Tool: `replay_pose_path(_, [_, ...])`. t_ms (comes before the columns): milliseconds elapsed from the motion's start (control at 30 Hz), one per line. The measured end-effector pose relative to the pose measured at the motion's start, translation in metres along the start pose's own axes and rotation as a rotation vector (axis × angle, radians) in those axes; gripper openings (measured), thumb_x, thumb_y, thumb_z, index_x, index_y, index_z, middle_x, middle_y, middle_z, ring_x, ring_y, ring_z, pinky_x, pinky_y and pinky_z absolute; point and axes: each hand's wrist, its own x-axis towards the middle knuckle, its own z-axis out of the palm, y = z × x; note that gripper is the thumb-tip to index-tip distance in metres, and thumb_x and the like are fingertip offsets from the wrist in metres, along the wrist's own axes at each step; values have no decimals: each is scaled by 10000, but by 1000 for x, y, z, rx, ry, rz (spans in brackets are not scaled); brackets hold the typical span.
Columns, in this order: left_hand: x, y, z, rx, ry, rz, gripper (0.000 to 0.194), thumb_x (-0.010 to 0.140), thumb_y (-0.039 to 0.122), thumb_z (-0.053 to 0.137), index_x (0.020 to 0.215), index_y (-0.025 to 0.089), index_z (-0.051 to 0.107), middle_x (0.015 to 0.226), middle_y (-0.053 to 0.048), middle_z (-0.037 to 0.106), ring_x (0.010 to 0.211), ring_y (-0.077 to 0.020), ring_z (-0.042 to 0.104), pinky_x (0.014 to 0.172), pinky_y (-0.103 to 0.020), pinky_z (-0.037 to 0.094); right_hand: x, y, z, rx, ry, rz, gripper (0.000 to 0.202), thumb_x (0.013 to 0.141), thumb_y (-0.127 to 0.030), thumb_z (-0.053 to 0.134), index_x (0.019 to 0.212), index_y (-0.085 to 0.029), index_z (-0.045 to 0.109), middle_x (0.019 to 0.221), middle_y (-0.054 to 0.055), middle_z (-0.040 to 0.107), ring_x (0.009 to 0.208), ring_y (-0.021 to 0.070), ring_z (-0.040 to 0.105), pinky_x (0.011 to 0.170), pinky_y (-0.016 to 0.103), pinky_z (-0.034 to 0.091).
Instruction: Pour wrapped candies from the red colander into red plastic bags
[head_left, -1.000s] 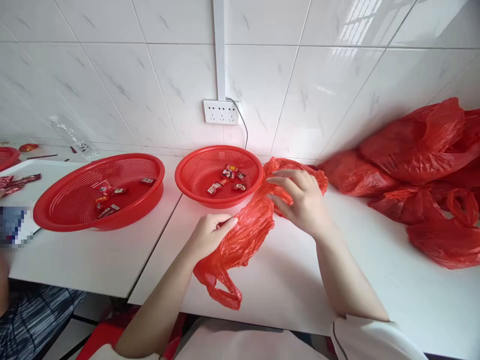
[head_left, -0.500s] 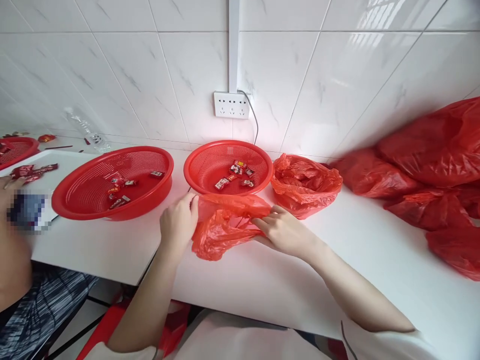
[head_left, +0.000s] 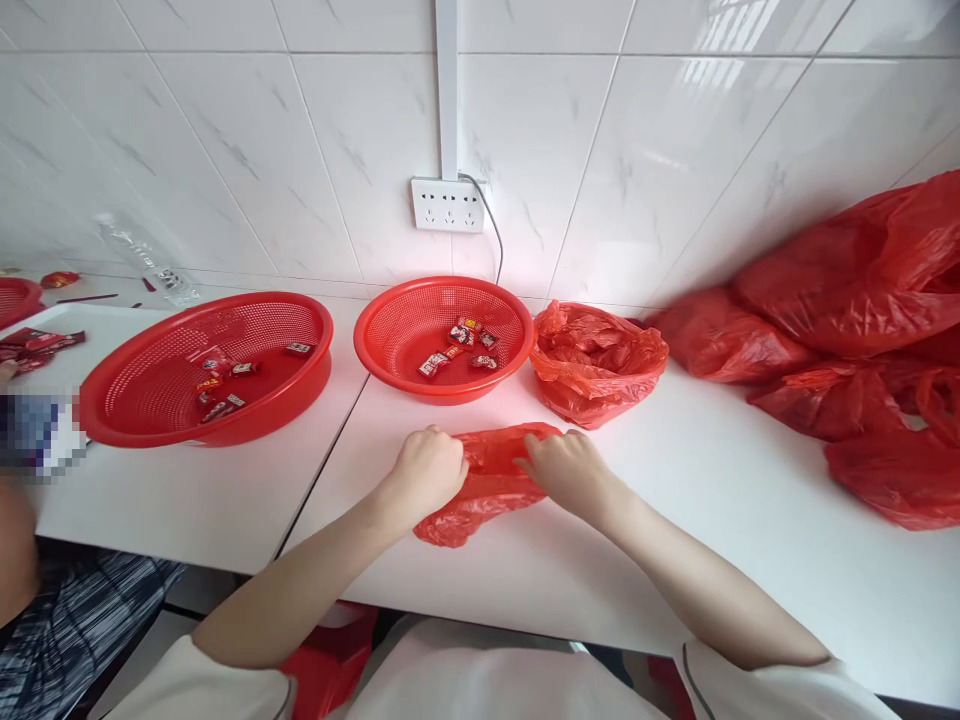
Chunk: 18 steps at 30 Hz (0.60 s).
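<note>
A thin red plastic bag [head_left: 480,500] hangs crumpled between my two hands, low over the white table. My left hand [head_left: 433,468] is closed on its left side, and my right hand [head_left: 574,470] grips the right side near the rim. Behind the bag stands a round red plastic basket [head_left: 386,345] with several small wrapped candies [head_left: 459,345] inside. Just right of that basket sits another red plastic bag [head_left: 596,375], its mouth open and folded outward. My fingertips are partly hidden behind the hands.
A second red basket [head_left: 319,350] with several wrapped candies stands left. Full red bags [head_left: 847,270] are heaped at the right against the tiled wall. A socket strip [head_left: 448,205] with a cable is on the wall. A co-worker's arm [head_left: 15,540] shows at the far left.
My hands have come closer together and drawn the bag back from the basket toward me. My left hand moved right. The view has shifted slightly to the right.
</note>
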Motion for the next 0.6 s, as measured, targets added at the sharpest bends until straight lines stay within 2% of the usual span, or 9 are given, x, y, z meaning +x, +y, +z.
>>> replay_pose_path(100, [-8, -7, 4, 9, -84, -13, 308, 855, 357, 541, 938, 97, 686, 750, -150, 691, 745, -307, 659, 666, -389, 454, -5, 21, -3, 261, 112, 112, 155, 869, -313, 587, 774, -194, 560, 640, 36, 644, 555, 183, 597, 517, 268, 350])
replay_pose_path(167, [-12, -12, 3, -36, -51, 24, 435, 809, 449, 603, 1072, 106, 657, 761, -130, 698, 762, -305, 657, 738, -412, 452, -9, 35, -8, 568, 219, 126, 236, 840, -355, 627, 714, -212, 488, 632, -2, 625, 549, 151, 585, 522, 246, 384])
replay_pose_path(200, [-14, -14, 2, -64, -24, 46, 472, 795, 500, 609, 1074, 123, 660, 768, -119, 696, 797, -302, 652, 784, -422, 445, -11, 40, -11, 715, 266, 133, 278, 836, -375, 633, 692, -215, 455, 623, -10, 617, 554, 145, 593, 531, 240, 404])
replay_pose_path(300, [-19, -19, -5, -158, 32, 97, 504, 740, 652, 592, 869, 178, 706, 838, -104, 679, 938, -303, 607, 873, -440, 421, -16, 50, -15, 1044, 376, 197, 336, 850, -425, 612, 683, -223, 402, 592, -12, 610, 614, 173, 662, 550, 243, 446])
replay_pose_path(367, [-22, -22, -8, -222, 27, 136, 447, 712, 632, 631, 745, 189, 687, 887, -89, 667, 966, -289, 589, 889, -435, 427, -17, 53, -13, 1178, 441, 215, 338, 866, -444, 588, 701, -226, 389, 626, 3, 638, 701, 201, 699, 584, 257, 476])
replay_pose_path(433, [-24, -25, -8, -295, 35, 186, 280, 738, 473, 671, 736, 194, 656, 905, -60, 667, 937, -247, 602, 899, -407, 442, -16, 55, -7, 1174, 477, 199, 326, 879, -442, 569, 712, -225, 393, 694, 21, 665, 768, 209, 703, 646, 277, 502])
replay_pose_path(467, [-24, -26, -7, -332, 71, 206, 205, 748, 398, 677, 764, 196, 644, 900, -44, 670, 910, -224, 613, 922, -400, 442, -16, 55, -3, 1089, 481, 201, 306, 882, -432, 566, 722, -222, 412, 723, 27, 673, 769, 207, 697, 668, 288, 506])
replay_pose_path(533, [-26, -29, -3, -391, 222, 256, 159, 762, 338, 678, 810, 199, 617, 876, -23, 676, 883, -197, 633, 1003, -412, 410, -18, 54, 1, 765, 451, 267, 226, 882, -392, 563, 765, -213, 489, 719, 29, 670, 694, 207, 671, 648, 308, 490])
replay_pose_path(600, [-29, -31, 2, -401, 410, 351, 146, 787, 330, 667, 783, 208, 586, 821, -4, 678, 921, -191, 643, 1087, -440, 338, -23, 51, 0, 405, 413, 348, 156, 899, -339, 527, 832, -207, 575, 629, 25, 636, 573, 204, 614, 575, 311, 442])
